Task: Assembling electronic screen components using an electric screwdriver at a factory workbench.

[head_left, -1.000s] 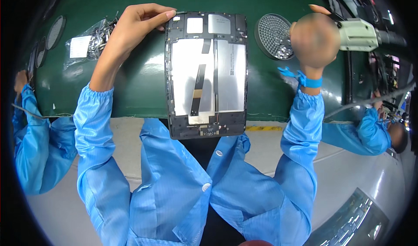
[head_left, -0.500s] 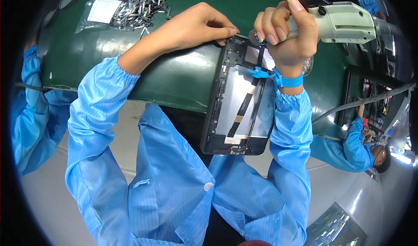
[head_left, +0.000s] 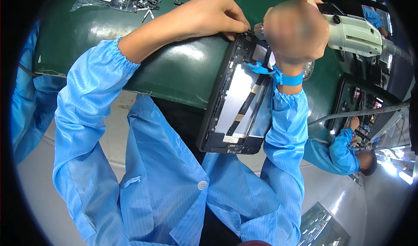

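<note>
The left hand (head_left: 220,15) reaches across from the left with its grip narrowed to a pinch: thumb and forefinger come together at the top left corner of a tablet (head_left: 237,100), closed on its edge. The contact itself is too small to make out in detail, and the other fingers curl under the palm.

The right hand (head_left: 296,32) is wrapped in a fist around a pale, thick-bodied tool (head_left: 355,36), so its grip is closed on the handle. A blur covers most of the fist, so the exact placing of the fingers cannot be told; one fingertip shows along the top. The tool's metal nozzle (head_left: 258,31) emerges on the left side of the fist, just beside the tablet's top edge and near the left fingertips. A ribbed hose (head_left: 397,51) leaves the tool's other end.

The tablet is opened, showing silver panels, a dark ribbon strip and a black frame. It lies slanted, its upper part over the green surface (head_left: 174,72) and its lower end reaching past the near edge, above the person's lap. The right wrist, with a blue strap (head_left: 291,79), partly covers its right side.

On the surface at upper left sits a clear bag (head_left: 124,1) of small metal pieces. At right, a co-worker (head_left: 342,154) in blue sits by the bench.
</note>
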The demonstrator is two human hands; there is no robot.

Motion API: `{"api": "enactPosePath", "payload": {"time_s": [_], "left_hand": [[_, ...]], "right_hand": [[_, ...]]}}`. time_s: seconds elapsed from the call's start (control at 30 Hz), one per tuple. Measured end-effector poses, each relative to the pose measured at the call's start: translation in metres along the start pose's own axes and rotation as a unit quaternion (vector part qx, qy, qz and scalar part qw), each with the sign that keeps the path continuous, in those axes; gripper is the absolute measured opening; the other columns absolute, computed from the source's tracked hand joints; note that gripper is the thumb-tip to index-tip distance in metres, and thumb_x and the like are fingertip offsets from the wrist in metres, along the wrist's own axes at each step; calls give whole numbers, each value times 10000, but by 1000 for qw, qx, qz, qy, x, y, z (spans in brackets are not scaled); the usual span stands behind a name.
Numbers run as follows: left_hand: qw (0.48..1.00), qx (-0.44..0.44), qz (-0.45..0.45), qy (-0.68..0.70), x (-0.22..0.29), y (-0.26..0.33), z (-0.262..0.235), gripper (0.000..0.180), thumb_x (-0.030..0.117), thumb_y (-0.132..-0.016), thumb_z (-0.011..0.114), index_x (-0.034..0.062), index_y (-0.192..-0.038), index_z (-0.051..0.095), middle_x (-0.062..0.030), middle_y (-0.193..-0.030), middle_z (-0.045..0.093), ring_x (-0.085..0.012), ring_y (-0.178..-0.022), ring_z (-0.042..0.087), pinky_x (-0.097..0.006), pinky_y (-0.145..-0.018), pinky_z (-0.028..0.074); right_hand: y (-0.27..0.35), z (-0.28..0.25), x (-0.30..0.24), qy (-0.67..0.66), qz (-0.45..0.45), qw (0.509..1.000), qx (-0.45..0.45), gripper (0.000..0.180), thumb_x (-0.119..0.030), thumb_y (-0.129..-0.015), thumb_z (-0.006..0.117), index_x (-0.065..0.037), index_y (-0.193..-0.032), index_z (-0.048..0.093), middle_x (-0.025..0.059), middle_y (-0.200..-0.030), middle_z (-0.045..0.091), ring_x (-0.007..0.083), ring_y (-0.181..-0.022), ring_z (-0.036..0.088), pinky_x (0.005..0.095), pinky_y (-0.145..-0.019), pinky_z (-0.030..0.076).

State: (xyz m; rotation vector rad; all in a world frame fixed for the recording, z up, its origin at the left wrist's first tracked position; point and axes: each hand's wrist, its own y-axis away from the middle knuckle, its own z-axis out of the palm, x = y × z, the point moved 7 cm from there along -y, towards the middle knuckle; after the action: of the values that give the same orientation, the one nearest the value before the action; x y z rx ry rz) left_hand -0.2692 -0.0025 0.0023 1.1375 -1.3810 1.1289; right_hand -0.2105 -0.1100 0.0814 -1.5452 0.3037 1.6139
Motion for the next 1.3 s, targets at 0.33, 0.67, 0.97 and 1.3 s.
{"api": "enactPosePath", "payload": {"time_s": [0.33,0.67,0.97,1.3], "left_hand": [[973,33,189,-131,39,21,-4,230,140,-886,660,-51,-997,724,-89,-747,709,-96,-658,573,-270,-632,478],[998,-27,-49,13,11,8,-6,237,133,-883,651,-71,-984,716,-116,-751,710,-127,-670,624,-275,-643,495],[997,-43,-51,24,14,5,-3,248,155,-899,649,-68,-980,718,-110,-738,703,-125,-658,618,-272,-634,491],[996,-25,-84,-4,15,8,-5,230,154,-898,662,-61,-947,728,-80,-731,700,-95,-646,588,-263,-611,474]], "right_hand": [[1,1,7,16,7,1000,2,365,-324,-944,425,4,-1005,572,-6,-516,306,120,-425,339,317,-454,363],[1,2,12,8,0,1000,-15,357,-330,-948,427,-7,-999,572,-8,-522,319,126,-424,345,315,-459,367],[4,24,3,12,72,997,-10,248,-242,-1024,460,-49,-871,484,-20,-476,303,113,-361,323,276,-397,374],[1,20,6,3,76,997,21,255,-237,-1020,485,-75,-824,462,-8,-466,300,124,-343,310,282,-375,367]]}}
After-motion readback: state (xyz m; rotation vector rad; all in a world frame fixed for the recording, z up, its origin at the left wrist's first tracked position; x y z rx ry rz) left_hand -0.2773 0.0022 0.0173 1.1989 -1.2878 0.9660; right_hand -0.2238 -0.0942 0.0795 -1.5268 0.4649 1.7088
